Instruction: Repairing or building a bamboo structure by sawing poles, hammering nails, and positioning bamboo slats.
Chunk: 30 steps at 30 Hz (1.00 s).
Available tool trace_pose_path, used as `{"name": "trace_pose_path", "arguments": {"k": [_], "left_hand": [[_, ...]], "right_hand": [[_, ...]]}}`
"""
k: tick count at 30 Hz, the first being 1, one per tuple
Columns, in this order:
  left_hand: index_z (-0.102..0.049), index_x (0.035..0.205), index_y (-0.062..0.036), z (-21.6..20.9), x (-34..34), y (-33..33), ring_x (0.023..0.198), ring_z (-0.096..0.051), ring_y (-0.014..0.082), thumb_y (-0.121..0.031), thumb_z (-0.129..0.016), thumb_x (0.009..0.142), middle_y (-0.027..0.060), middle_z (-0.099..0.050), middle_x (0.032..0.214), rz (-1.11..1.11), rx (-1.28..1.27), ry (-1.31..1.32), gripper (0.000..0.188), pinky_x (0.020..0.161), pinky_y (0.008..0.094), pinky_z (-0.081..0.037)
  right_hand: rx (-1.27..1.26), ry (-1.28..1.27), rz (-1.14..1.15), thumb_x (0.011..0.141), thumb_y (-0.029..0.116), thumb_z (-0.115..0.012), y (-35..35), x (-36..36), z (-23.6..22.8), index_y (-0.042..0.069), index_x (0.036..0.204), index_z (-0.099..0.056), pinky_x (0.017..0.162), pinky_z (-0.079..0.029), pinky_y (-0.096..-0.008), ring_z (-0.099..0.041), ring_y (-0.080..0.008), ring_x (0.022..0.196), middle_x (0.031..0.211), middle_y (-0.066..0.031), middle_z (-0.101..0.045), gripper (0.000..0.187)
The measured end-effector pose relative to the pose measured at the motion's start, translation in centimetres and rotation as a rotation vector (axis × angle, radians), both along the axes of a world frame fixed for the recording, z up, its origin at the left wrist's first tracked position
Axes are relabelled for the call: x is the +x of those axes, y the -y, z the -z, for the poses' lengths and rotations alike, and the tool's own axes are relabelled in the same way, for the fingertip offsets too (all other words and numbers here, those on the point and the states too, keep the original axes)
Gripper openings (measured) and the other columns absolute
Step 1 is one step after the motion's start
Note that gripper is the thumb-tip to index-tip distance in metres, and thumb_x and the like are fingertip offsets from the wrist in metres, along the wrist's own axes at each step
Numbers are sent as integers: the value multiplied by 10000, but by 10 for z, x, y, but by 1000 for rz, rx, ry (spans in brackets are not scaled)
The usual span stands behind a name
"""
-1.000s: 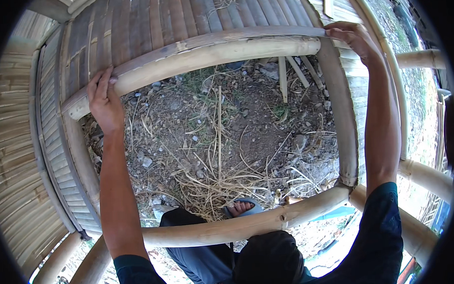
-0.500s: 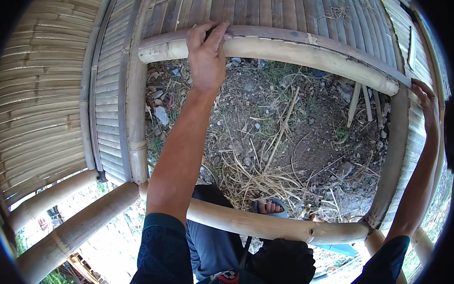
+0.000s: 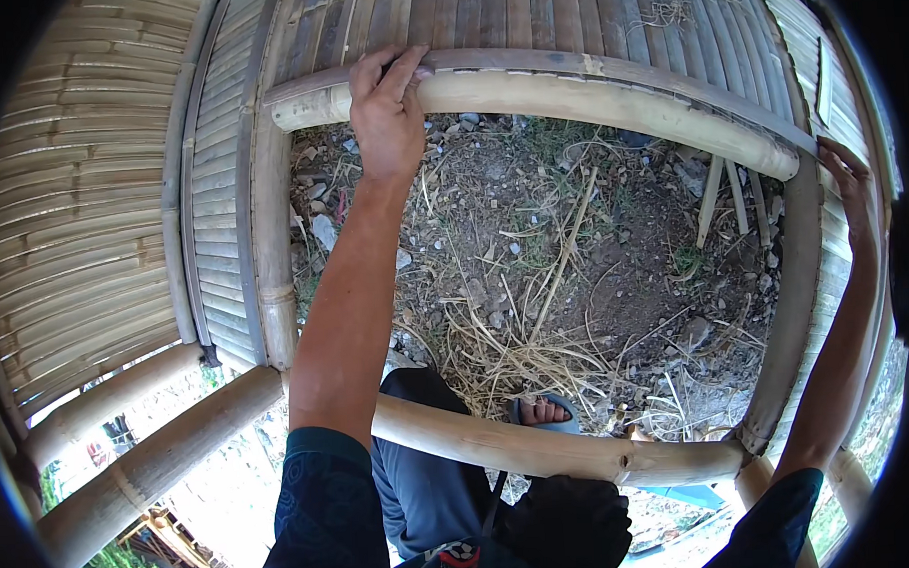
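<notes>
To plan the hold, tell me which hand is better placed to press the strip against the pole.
Likely the left hand: its fingers cross the flat strip alongside the pole; the right hand is at the strip's tip, beyond the pole.

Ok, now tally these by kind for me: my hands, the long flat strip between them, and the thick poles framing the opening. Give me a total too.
Hands: 2, left hand and right hand
Long flat strip: 1
Thick poles: 4, far pole, near pole, left pole and right pole
Total: 7
</notes>
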<state>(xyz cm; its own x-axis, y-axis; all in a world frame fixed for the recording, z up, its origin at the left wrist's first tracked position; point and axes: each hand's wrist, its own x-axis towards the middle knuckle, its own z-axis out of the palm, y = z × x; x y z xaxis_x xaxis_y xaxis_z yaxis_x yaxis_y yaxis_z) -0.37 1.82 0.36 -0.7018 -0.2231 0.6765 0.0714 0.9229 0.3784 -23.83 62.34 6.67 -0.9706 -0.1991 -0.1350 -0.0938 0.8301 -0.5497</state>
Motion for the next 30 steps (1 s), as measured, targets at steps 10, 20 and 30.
{"name": "trace_pose_path", "arguments": {"k": [10,20,30], "left_hand": [[-807,1211,-97,-1,-3,-4,1145,-716,324,33,-711,938,174,-725,1178,27,5,7,317,970,408,-581],[-810,1193,-96,-3,-4,-5,1170,-708,337,48,-705,925,168,-724,1179,17,5,18,322,979,419,-578],[-810,1189,-94,0,-5,-4,1158,-709,329,20,-719,939,165,-723,1180,16,30,-6,290,972,413,-577]], "right_hand": [[36,28,12,993,498,-668,2,1,-2,100,1382,-724,1213,-360,-455,-574,-286,1389,1380,-150,-707,559],[3,-7,-36,993,437,-675,0,0,-3,93,1376,-727,1201,-376,-440,-595,-271,1365,1368,-154,-716,518],[-28,-3,-9,995,419,-677,5,3,-2,80,1369,-726,1211,-368,-447,-615,-275,1341,1325,-161,-736,506]]}}
